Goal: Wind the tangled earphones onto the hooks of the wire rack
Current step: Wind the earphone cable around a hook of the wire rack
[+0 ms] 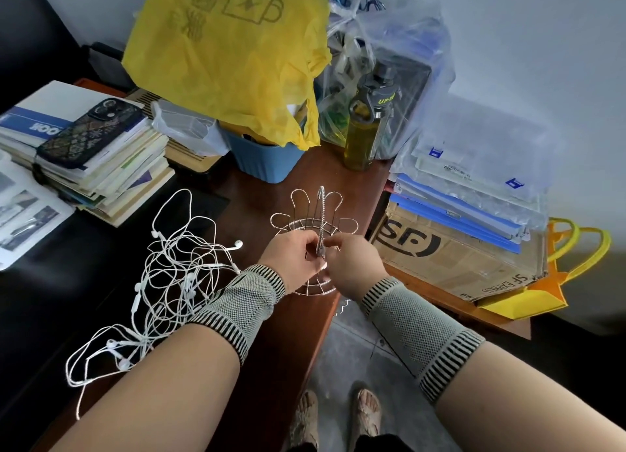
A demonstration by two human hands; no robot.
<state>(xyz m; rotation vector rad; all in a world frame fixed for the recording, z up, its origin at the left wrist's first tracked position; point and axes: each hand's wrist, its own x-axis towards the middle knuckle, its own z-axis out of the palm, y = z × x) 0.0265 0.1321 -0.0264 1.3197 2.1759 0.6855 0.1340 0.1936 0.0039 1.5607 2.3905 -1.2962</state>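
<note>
White earphones (162, 282), silver wire rack (315, 221)

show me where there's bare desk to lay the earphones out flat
Barest: the brown desktop strip between the earphones and the wire rack, and the patch between rack and blue bin. The back is crowded: book stack, bin, bottle, bags.

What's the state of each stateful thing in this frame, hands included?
earphones: tangled heap on the desk, none on a hook
wire rack: standing at the desk edge, visible hooks bare
left hand: fingers curled at the rack's centre post
right hand: fingers pinched at the same post
bottle: upright, cap on
phone: face down on the books
</note>
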